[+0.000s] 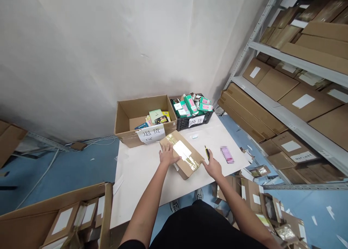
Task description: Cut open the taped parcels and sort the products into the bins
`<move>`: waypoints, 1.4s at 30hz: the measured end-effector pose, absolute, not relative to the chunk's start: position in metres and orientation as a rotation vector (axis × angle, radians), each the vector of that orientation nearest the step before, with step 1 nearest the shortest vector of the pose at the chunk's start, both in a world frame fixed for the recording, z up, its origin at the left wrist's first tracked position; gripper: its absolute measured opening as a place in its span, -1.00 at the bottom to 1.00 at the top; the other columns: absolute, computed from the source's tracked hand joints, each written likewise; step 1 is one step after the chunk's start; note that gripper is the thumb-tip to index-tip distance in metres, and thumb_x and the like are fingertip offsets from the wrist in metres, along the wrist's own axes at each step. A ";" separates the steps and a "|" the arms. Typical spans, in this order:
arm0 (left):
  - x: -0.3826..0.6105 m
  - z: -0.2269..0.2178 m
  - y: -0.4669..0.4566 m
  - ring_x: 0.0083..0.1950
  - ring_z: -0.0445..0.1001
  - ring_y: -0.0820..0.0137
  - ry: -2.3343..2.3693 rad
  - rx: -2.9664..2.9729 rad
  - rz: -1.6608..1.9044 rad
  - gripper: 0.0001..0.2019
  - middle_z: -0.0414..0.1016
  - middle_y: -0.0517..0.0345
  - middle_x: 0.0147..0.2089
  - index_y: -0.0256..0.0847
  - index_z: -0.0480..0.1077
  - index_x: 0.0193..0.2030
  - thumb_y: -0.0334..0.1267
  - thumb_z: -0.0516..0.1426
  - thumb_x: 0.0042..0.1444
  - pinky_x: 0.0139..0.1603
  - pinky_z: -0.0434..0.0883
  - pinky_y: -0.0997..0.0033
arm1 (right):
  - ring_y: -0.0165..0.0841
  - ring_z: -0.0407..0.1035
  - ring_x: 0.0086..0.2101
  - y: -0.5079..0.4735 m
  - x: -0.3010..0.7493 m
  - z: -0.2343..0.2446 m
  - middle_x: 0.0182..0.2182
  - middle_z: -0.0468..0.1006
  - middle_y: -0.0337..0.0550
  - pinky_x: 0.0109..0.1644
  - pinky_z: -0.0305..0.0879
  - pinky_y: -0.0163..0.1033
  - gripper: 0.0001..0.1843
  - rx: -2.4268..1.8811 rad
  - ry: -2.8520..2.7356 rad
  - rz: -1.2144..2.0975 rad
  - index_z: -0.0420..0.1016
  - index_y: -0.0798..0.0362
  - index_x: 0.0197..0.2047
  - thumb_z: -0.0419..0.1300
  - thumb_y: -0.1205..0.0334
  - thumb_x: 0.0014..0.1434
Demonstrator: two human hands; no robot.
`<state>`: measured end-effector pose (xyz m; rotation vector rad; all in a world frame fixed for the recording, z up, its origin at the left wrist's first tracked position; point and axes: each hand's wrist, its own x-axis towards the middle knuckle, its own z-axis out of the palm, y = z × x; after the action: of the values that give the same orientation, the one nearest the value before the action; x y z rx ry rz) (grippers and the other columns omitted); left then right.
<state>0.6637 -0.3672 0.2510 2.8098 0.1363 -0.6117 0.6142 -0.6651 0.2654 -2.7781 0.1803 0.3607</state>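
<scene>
The work on the taped cardboard parcel (187, 171) looks to be at an early stage: the parcel lies at an angle on the white table (136, 187), its flaps closed, shiny tape (193, 164) over the top and a white label (182, 150) in place, with no cut that I can make out. The left hand (166, 154) presses on the parcel's left side with fingers spread, grasping nothing. The right hand (213, 167) is closed around a yellow-and-black utility knife (207, 153), its tip pointing far and away from the tape, the fingers at the parcel's right corner; whether they touch it I cannot tell. On the far side, an open carton (126, 139) already holds small colourful packs (156, 116), and a black crate (182, 125) green-and-pink boxes (191, 104). Opening this parcel appears not yet done, and its contents are hidden.
</scene>
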 end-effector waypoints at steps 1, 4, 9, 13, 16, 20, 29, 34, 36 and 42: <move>0.662 0.251 -0.368 0.65 -0.46 -0.10 0.151 2.809 -0.606 0.15 -0.39 0.05 0.68 -0.04 -0.20 0.63 0.48 0.10 0.04 0.53 -0.09 -0.29 | 0.02 0.57 -0.06 -0.657 0.618 0.256 -0.02 0.63 0.19 -0.09 0.34 -0.11 -0.09 -2.772 0.211 0.386 -0.14 0.04 0.57 0.08 -0.24 0.38; 0.657 0.254 -0.367 0.65 -0.41 -0.12 0.195 2.812 -0.595 0.11 -0.35 0.06 0.68 -0.05 -0.17 0.63 0.49 0.03 0.07 0.54 -0.11 -0.28 | 0.07 0.57 -0.02 -0.643 0.637 0.233 -0.01 0.63 0.22 -0.06 0.36 -0.08 0.13 -2.699 0.237 0.476 -0.22 0.06 0.58 0.19 -0.38 0.25; 0.637 0.262 -0.375 0.56 -0.03 -0.25 0.335 2.945 -0.583 0.07 0.10 -0.23 0.57 -0.21 0.08 0.57 0.51 -0.03 0.10 0.44 0.12 -0.20 | 0.07 0.55 0.03 -0.639 0.703 0.227 0.02 0.63 0.19 -0.03 0.37 -0.08 0.27 -2.586 0.238 0.433 -0.18 -0.01 0.57 0.40 -0.34 0.07; 0.613 0.264 -0.397 0.39 0.23 -0.30 0.457 3.001 -0.615 -0.07 0.43 -0.40 0.29 -0.28 0.39 0.39 0.46 -0.06 0.18 0.35 0.20 -0.19 | 0.00 0.56 0.01 -0.617 0.750 0.226 -0.01 0.65 0.12 -0.01 0.38 -0.11 -0.10 -2.524 0.164 0.288 0.05 -0.01 0.48 0.25 -0.25 0.28; 0.608 0.269 -0.403 0.37 0.26 -0.30 0.514 2.967 -0.591 -0.16 0.46 -0.42 0.24 -0.29 0.47 0.31 0.39 -0.07 0.25 0.33 0.22 -0.20 | -0.15 0.59 -0.13 -0.611 0.758 0.220 -0.12 0.66 -0.01 -0.10 0.42 -0.18 -0.43 -2.332 0.209 0.193 0.22 -0.03 0.32 -0.06 -0.22 0.45; 0.628 0.270 -0.400 0.57 -0.02 -0.14 0.323 2.906 -0.394 -0.28 0.24 -0.16 0.51 -0.11 0.25 0.49 0.24 -0.11 0.34 0.51 0.03 -0.14 | -0.30 0.58 -0.35 -0.637 0.742 0.209 -0.21 0.64 -0.12 -0.26 0.46 -0.27 -0.54 -1.831 0.289 0.190 0.22 -0.03 0.09 -0.07 -0.22 0.42; 0.642 0.230 -0.402 0.67 -0.45 0.14 0.203 2.880 -0.292 -0.26 -0.18 0.26 0.67 0.06 -0.18 0.63 0.19 -0.18 0.39 0.61 -0.41 -0.01 | -0.47 0.25 -0.73 -0.668 0.731 0.199 -0.64 0.36 -0.36 -0.63 0.16 -0.40 -0.52 -1.858 0.253 0.654 0.27 0.00 -0.37 0.08 -0.22 0.39; 0.643 0.227 -0.400 0.66 -0.47 0.15 0.206 2.893 -0.267 -0.27 -0.21 0.28 0.67 0.06 -0.17 0.63 0.20 -0.16 0.40 0.62 -0.42 0.01 | -0.48 0.25 -0.73 -0.665 0.744 0.198 -0.66 0.34 -0.39 -0.61 0.15 -0.40 -0.48 -1.978 0.154 0.653 0.25 -0.01 -0.42 0.06 -0.23 0.40; 0.644 0.225 -0.400 0.67 -0.46 0.15 0.206 2.902 -0.242 -0.27 -0.20 0.26 0.67 0.05 -0.14 0.63 0.20 -0.16 0.40 0.62 -0.40 0.00 | -0.48 0.26 -0.73 -0.665 0.747 0.202 -0.66 0.35 -0.39 -0.59 0.17 -0.39 -0.46 -2.027 0.106 0.661 0.26 0.00 -0.41 0.05 -0.27 0.40; 0.648 0.210 -0.398 0.66 -0.28 0.00 0.180 2.904 -0.124 -0.27 -0.11 0.09 0.65 -0.09 -0.02 0.61 0.18 -0.16 0.40 0.60 -0.24 -0.15 | -0.47 0.24 -0.73 -0.670 0.742 0.219 -0.66 0.35 -0.35 -0.53 0.17 -0.35 -0.45 -2.287 0.022 0.694 0.29 0.02 -0.42 0.01 -0.21 0.46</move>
<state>0.6483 -0.3976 0.2104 2.9045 0.1802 -0.1235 0.7424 -0.6702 0.2188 -2.2874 0.0216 0.6941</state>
